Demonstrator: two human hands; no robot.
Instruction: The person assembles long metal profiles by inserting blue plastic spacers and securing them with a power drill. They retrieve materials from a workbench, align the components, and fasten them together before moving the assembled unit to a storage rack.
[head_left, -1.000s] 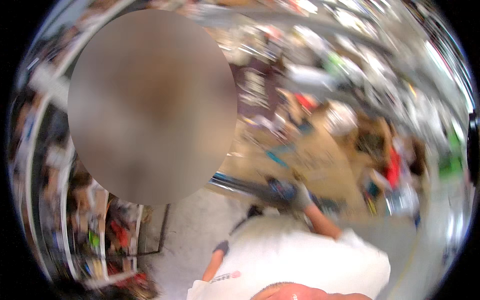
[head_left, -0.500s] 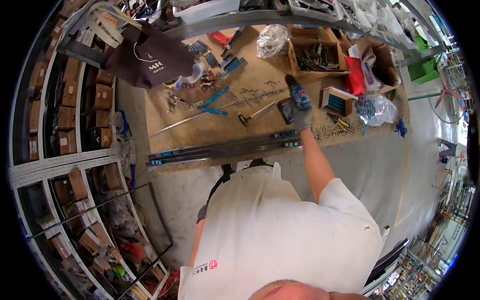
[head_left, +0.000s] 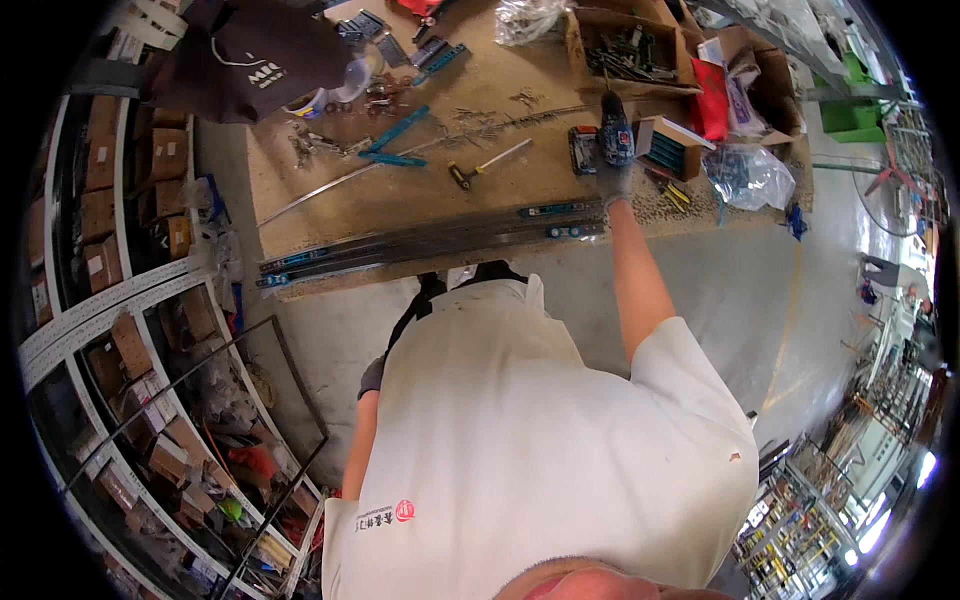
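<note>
My right hand (head_left: 614, 184), in a grey glove and slightly blurred, is closed on the rear of a blue and black cordless drill (head_left: 617, 135) over the right part of the workbench. The drill's bit points away from me, and its dark battery block (head_left: 583, 150) shows to the left of its body. My left hand (head_left: 372, 376), in a dark grey glove, hangs low beside my left hip; its fingers are hidden. In front of me, long dark metal rails (head_left: 420, 240) with blue end fittings lie along the bench's near edge. A T-handle tool (head_left: 485, 165) lies left of the drill.
Beside the drill stands a small carton (head_left: 672, 148) with blue pieces. Behind it, an open cardboard box (head_left: 630, 55) holds metal parts. Yellow-handled pliers (head_left: 672, 192) and a clear plastic bag (head_left: 750, 178) lie at right. A dark bag (head_left: 255, 60) hangs far left, above shelving (head_left: 120, 290).
My right hand and the drill have moved slightly right, towards the small carton, and the drill now points straighter away. The whole view has shifted, with the bench higher in the picture.
</note>
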